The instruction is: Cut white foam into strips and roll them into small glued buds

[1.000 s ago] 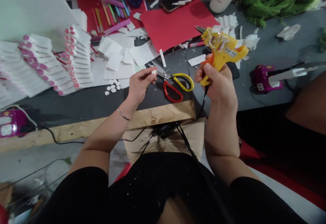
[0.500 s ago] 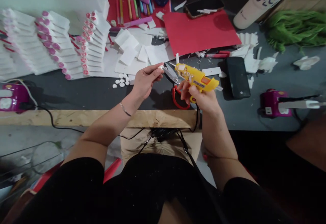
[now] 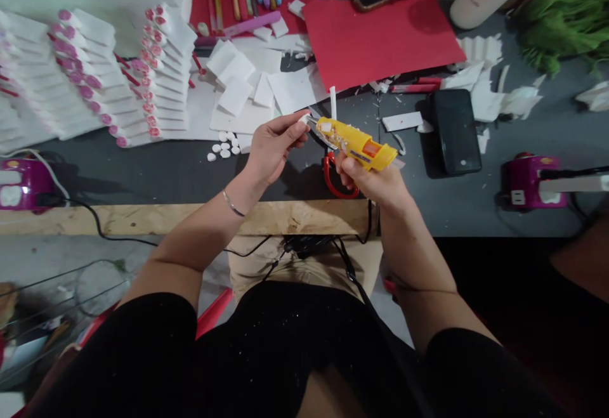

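my left hand [image 3: 271, 153] has its thumb and forefinger pressed together on a small white piece [image 3: 305, 119], which sits right at the fingertips, poking out on the side toward my right hand [image 3: 373, 180]. that hand is wrapped around the grip of a yellow glue gun [image 3: 356, 145], whose body lies above my fingers and whose nozzle points left at the white piece. the nozzle tip is right up at the piece; whether they touch i cannot tell. below the gun, partly covered by it and by my right hand, lie scissors [image 3: 327, 172], a red handle loop showing. a thin white strip [image 3: 333, 102] lies just beyond the gun's front end. left of my left hand, near its wrist, is a cluster of white discs [image 3: 223, 146] on the dark tabletop [image 3: 166, 177], with square white pieces [image 3: 235, 93] farther back.
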`<action>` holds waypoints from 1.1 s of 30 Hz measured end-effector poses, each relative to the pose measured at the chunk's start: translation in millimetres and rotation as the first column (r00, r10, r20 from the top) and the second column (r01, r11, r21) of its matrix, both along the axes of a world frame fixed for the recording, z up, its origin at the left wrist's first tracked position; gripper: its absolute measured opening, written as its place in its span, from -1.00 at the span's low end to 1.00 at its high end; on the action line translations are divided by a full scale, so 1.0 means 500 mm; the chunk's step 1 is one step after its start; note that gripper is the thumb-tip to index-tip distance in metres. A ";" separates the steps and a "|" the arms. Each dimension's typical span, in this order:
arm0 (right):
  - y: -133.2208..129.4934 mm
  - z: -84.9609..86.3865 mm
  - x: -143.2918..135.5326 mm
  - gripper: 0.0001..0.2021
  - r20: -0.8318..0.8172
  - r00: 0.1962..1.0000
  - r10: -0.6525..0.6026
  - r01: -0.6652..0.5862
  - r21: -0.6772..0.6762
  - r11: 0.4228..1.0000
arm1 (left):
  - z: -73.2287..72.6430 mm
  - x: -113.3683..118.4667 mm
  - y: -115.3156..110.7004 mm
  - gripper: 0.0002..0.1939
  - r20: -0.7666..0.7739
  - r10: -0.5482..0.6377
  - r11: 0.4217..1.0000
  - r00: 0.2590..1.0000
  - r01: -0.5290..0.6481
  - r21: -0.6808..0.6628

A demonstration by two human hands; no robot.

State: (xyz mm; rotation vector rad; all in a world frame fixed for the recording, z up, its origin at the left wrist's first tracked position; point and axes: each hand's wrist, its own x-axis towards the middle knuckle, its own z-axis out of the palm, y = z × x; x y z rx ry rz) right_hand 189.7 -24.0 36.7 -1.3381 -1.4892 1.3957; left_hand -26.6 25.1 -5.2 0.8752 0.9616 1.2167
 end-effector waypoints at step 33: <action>0.003 -0.011 0.006 -0.49 0.165 0.986 -0.018 -0.029 0.280 0.960 | 0.004 -0.002 0.000 -0.86 0.006 0.011 0.998 1.000 -0.011 -0.065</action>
